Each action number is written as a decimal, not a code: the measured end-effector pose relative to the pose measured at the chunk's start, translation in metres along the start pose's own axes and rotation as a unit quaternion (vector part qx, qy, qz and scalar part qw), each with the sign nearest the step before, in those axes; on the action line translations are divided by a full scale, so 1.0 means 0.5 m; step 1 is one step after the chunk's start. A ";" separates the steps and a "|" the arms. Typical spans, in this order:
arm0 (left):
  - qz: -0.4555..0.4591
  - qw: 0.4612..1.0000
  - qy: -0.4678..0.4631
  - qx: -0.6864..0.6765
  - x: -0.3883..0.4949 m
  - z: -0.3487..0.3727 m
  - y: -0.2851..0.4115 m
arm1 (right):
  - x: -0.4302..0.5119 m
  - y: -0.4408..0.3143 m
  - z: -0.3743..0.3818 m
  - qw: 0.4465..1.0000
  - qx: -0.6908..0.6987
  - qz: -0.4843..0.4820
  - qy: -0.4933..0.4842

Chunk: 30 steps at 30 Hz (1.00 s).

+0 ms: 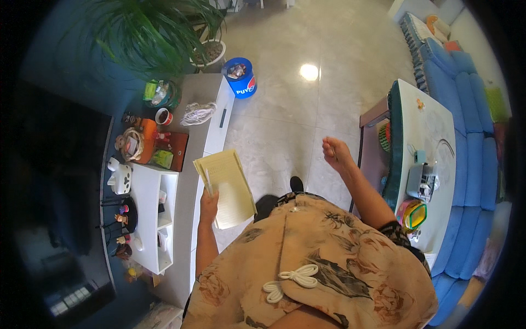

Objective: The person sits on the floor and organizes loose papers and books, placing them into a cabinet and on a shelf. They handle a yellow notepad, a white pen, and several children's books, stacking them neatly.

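Observation:
My left hand (209, 205) grips a pad of yellowish lined paper (231, 189) by its left edge. A slim white pen (208, 181) lies along the pad, pinned near my thumb. Handwriting shows faintly on the upper sheet. My right hand (337, 154) is held out over the floor with its fingers curled into a loose fist, and no object shows in it. It is apart from the table on the right.
A TV cabinet (187, 230) on the left bears a white shelf unit (148, 197), a crumpled cloth (199, 113) and small ornaments. A blue bin (241, 80) stands by a potted plant (209, 53). To the right are a coffee table (431, 123) and a blue sofa (464, 164).

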<state>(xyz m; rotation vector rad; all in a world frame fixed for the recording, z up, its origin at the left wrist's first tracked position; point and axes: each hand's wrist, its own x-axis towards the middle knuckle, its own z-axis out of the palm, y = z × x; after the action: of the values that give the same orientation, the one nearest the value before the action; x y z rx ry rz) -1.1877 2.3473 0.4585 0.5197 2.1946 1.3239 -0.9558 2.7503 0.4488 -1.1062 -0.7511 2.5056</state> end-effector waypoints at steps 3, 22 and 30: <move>-0.071 0.996 0.050 0.022 0.014 0.012 0.015 | 0.125 -0.078 0.064 0.998 0.024 0.046 -0.044; 0.004 0.987 -0.012 0.161 0.649 -0.071 0.140 | 0.942 -0.232 0.437 0.995 0.007 0.102 -0.003; -0.157 0.979 0.009 0.131 0.692 -0.042 0.148 | 1.260 -0.191 0.518 0.985 -0.041 0.149 0.078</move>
<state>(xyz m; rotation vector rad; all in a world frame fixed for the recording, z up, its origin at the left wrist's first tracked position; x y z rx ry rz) -1.4699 2.5614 0.4517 0.2403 2.3630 0.8843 -1.5590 3.0321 0.2764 -1.5244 -0.6953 2.6038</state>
